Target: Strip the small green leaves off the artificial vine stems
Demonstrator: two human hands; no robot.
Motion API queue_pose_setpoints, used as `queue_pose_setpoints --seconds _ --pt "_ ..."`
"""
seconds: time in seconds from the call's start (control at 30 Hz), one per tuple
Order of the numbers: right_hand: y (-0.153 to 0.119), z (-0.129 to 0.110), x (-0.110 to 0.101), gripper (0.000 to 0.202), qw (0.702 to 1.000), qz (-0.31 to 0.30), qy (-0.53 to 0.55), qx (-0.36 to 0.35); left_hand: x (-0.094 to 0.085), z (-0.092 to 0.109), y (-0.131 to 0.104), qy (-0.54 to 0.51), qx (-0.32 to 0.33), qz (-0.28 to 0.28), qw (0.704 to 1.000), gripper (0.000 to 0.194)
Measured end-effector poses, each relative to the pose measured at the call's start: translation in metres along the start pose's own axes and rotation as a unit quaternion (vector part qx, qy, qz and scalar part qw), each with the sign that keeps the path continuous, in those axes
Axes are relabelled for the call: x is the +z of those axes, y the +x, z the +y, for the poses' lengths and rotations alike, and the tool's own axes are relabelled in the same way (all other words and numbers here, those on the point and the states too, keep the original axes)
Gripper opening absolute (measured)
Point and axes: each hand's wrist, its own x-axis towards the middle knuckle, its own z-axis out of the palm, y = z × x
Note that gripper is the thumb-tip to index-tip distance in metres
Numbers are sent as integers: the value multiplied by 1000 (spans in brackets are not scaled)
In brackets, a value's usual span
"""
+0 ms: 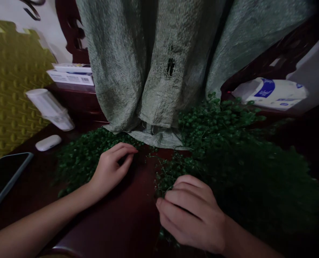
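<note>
My left hand [111,167] is over the right edge of a smaller heap of green sprigs with tiny leaves [80,157]. Its thumb and fingertips meet in a pinch; whatever lies between them is too small to make out. My right hand [193,213] curls closed at the near left edge of a larger heap of the same green sprigs [237,168]. Thin stems show just above and below its fingers, and it appears to grip a sprig, though the palm side is hidden. Dark red tabletop [140,211] shows between the two hands.
A grey-green woven sack [162,82] hangs behind the heaps, its hem reaching the table. Left stand a phone [5,179], a white earbud case [48,142], a white cylindrical container [51,109] and flat boxes [70,76]. A tissue pack [277,94] lies at the back right.
</note>
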Motion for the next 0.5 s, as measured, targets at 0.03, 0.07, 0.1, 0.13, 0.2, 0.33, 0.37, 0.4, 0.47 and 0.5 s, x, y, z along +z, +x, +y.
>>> queue_pose_setpoints --seconds 0.03,0.07,0.1,0.13,0.2,0.33,0.37,0.4,0.47,0.5 --pt "1 -2 -1 13 1000 -10 20 6 -1 3 -1 -4 17 9 1000 13" --pt "3 -3 -1 11 999 -21 44 14 -1 6 -2 -9 39 15 999 14" --pt "4 -4 0 8 997 -28 72 25 -2 8 -4 -12 64 17 998 15" --pt "6 -5 1 3 994 -28 100 39 -2 10 -6 -14 90 10 996 16" --pt "7 -5 4 13 987 -12 134 86 -1 11 -10 -7 140 -21 990 20" --pt "4 5 13 17 970 5 55 235 5 9 -14 7 175 -123 977 24" --pt "2 9 15 10 964 -14 29 264 6 10 -15 7 173 -147 974 24" --pt "0 12 17 15 958 -38 12 282 7 10 -15 9 170 -169 971 24" --pt "-4 17 20 25 955 -83 4 286 8 12 -14 20 162 -205 965 27" --pt "-5 19 21 23 955 -94 5 280 7 14 -14 26 157 -220 962 29"
